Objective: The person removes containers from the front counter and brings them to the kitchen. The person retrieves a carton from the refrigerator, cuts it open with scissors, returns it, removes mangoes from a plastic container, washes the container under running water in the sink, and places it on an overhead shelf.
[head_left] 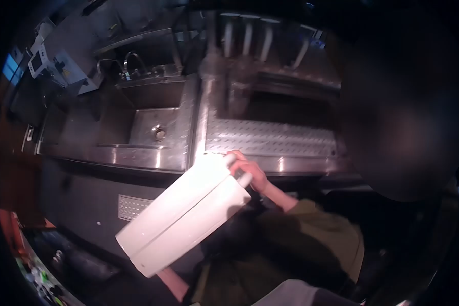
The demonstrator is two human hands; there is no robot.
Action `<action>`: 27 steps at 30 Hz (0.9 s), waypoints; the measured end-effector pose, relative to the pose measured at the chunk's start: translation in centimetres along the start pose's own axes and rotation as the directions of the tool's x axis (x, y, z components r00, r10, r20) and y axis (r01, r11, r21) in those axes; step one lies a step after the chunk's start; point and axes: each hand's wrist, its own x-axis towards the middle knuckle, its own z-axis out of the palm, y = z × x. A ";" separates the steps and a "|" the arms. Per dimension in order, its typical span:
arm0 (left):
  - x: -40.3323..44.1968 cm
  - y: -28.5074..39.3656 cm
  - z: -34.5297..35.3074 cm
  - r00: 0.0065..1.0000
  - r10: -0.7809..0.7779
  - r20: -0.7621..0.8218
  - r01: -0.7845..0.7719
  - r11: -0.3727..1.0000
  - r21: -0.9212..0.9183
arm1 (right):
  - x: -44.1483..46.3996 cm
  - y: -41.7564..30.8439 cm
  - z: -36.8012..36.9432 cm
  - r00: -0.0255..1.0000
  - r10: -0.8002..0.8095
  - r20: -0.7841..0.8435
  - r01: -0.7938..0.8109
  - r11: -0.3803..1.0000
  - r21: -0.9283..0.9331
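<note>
A long, glossy white two-part object (186, 211) is held at a slant in front of me. Its two box-like halves lie side by side with a dark seam between them, and short rounded white ends stick out at the upper right. I cannot make out exactly what it is. My right hand (250, 169) is closed around those rounded ends. At the lower left, my left forearm (172, 283) reaches beneath the white object, which hides the hand and its fingers.
Ahead stands a steel sink (158, 115) with a drain and curved taps (132, 61). To its right is a textured steel drainboard (275, 136). A floor grate (133, 207) lies on the dark floor. A boxy machine (69, 69) stands at the back left. A dark blurred shape (400, 112) blocks the right side.
</note>
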 end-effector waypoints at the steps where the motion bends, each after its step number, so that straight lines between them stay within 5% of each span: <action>1: -0.3 0.0 -4.0 0.999 0.002 -0.051 -0.004 0.999 -0.032 | 1.5 1.1 3.5 0.997 -0.005 0.071 0.003 1.000 0.028; 5: -1.9 0.7 -17.6 0.972 -0.028 -0.233 -0.014 0.984 -0.176 | 5.5 6.0 17.7 0.957 0.097 0.273 -0.143 0.978 0.155; 11: -4.6 3.7 -32.7 0.874 -0.035 -0.485 -0.151 0.929 -0.338 | 12.1 9.0 35.6 0.876 0.083 0.474 -0.116 0.992 0.041; 19: 6.2 11.3 -50.0 0.734 -0.047 -0.677 -0.344 0.834 -0.432 | 27.1 21.3 58.2 0.833 0.247 0.495 -0.382 0.904 0.193; 20: 9.0 13.4 -52.1 0.726 -0.042 -0.686 -0.361 0.825 -0.434 | 28.7 24.4 61.0 0.740 0.469 0.482 -0.644 0.701 0.306; 21: 11.9 16.1 -54.5 0.728 -0.030 -0.684 -0.373 0.821 -0.432 | 31.7 28.0 64.0 0.794 0.321 0.516 -0.493 0.837 0.237; 27: 27.1 32.9 -68.8 0.800 0.006 -0.600 -0.309 0.861 -0.403 | 44.4 29.2 86.0 0.678 0.146 0.720 -0.324 0.939 0.115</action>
